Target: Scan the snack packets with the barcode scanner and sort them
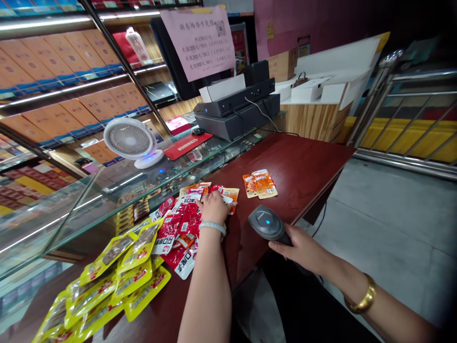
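My left hand [215, 209], with a pale bangle at its wrist, reaches over a pile of small snack packets. Thumb and little finger are spread apart on the packets; the other fingertips are partly hidden. Beneath and around it lie red and white packets [167, 233], with an orange packet [231, 194] close to the thumb. In my right hand [303, 245] is a dark grey barcode scanner [267, 223] with a lit blue light, its head above the table's edge. Two orange snack packets [262, 184] lie apart on the red-brown table [289, 157], beyond the scanner.
Yellow snack packets [135, 276] are heaped at the near left. Alongside the table runs a glass display counter [107, 190] bearing a white fan [130, 140] and a dark register machine [235, 107]. Metal railing [403, 114] stands at right.
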Demonstrator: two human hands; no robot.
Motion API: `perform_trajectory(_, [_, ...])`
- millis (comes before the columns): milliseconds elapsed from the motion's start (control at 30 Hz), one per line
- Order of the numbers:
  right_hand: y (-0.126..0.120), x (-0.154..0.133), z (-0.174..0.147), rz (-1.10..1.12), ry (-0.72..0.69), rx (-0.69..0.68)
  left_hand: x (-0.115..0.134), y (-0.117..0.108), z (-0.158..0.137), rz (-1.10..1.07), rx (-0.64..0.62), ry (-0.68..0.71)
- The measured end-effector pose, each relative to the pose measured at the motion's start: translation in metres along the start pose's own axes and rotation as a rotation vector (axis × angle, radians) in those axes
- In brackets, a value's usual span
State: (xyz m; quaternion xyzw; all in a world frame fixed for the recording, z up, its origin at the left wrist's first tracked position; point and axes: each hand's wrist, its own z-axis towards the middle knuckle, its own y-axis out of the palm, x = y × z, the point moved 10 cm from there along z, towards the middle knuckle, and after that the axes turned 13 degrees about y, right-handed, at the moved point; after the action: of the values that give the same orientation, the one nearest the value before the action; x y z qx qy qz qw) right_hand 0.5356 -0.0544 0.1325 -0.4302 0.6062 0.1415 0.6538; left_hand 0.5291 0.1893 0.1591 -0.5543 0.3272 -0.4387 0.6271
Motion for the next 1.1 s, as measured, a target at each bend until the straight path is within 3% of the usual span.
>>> perform_trajectory(167, [-0.004, 0.009, -0.002, 0.003, 0.047, 0.033, -0.001, -0.014, 0.000, -0.062, 0.071, -0.024])
perform_trajectory(333, [-0.005, 0.011, -0.002, 0.016, 0.049, 0.026, 0.000, -0.041, -0.003, -0.325, 0.359, 0.058])
perform_trajectory(500, [-0.009, 0.006, -0.003, 0.027, 0.016, 0.050, -0.028, -0.044, -0.009, -0.647, 0.500, -0.134])
perform_trajectory(667, [-0.002, 0.007, -0.001, 0.004, 0.040, 0.020, -0.054, -0.052, -0.020, -0.776, 0.728, -0.246])
perform_trajectory(1100, [-0.004, -0.001, 0.003, 0.065, 0.020, 0.018, -0.044, -0.014, -0.006, -1.104, 0.635, -0.284])
